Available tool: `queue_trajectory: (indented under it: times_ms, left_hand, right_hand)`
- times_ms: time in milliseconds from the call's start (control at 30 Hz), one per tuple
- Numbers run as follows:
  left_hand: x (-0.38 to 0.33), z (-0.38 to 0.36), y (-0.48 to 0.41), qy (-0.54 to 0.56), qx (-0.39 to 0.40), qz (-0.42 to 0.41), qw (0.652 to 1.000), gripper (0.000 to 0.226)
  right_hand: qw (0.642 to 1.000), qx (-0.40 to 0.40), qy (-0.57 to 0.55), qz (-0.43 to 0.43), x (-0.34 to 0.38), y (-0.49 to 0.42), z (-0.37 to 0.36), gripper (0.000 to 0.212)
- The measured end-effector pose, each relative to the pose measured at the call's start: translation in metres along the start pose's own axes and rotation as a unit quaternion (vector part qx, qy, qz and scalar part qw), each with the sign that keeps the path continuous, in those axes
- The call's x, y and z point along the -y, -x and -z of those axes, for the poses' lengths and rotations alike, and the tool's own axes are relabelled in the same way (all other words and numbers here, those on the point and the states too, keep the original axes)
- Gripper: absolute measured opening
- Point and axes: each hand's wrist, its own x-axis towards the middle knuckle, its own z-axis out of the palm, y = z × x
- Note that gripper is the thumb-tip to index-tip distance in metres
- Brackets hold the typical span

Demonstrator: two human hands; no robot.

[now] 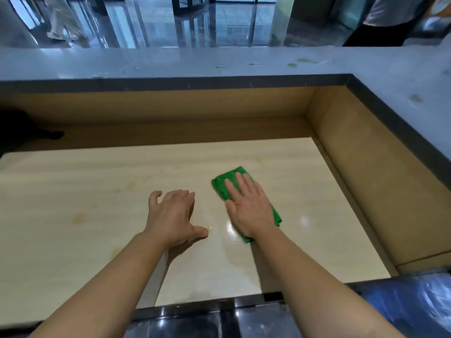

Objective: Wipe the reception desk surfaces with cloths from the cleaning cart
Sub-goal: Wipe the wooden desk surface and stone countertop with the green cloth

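Lobby floor up top is just shiny glare and reflections, can't make out much. In front of it runs the raised grey counter ledge, with the pale wood-look lower desk surface sunk below it.

Far left there's some dark object cut off by the frame edge, no clue what it is. Yellowish stains dot the left part of the desk.

The left hand sits mid-desk, fingers bent and loosely apart, thumb out, holding nothing; can't tell if the tips actually touch.

Just right of it lies the folded green cloth, flat on the desk and half hidden under the right hand. That hand presses down with straight, slightly spread fingers.

Lower right is something in blurry blue plastic, cut off. Top right a person stands behind the counter, only the torso showing.
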Motion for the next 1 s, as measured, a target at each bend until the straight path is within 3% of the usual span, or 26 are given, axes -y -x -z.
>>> queue_trajectory:
  times_ms: [233,367,467,600,767,833,1000]
  left_hand:
    - [0.004,0.004,-0.042,0.027,0.071,-0.048,0.996,0.079]
    - [0.0,0.002,-0.051,0.066,0.093,-0.045,0.992,0.077]
    - [-0.001,-0.001,-0.056,0.036,0.094,-0.045,0.994,0.066]
    - [-0.004,0.004,-0.062,-0.038,0.103,-0.053,0.993,0.051]
    - [-0.006,0.01,-0.072,-0.076,0.133,-0.041,0.987,0.045]
    - [-0.006,0.01,-0.073,-0.083,0.107,-0.043,0.99,0.031]
    - [-0.001,0.007,-0.086,-0.11,0.034,-0.056,0.992,0.033]
  right_hand:
    - [0.964,-0.058,0.01,-0.259,-0.105,0.004,0.006,0.062]
    - [0.932,-0.041,-0.019,-0.36,-0.087,0.003,0.006,0.059]
    - [0.942,-0.032,-0.021,-0.334,-0.033,-0.001,0.002,0.06]
    - [0.984,-0.02,-0.002,-0.177,0.032,-0.009,-0.004,0.059]
    - [0.999,-0.003,-0.004,-0.05,-0.004,-0.015,0.002,0.064]
    - [0.998,-0.018,-0.008,-0.065,-0.041,-0.014,0.005,0.075]
    - [0.973,-0.057,0.009,-0.222,-0.145,-0.015,0.009,0.058]
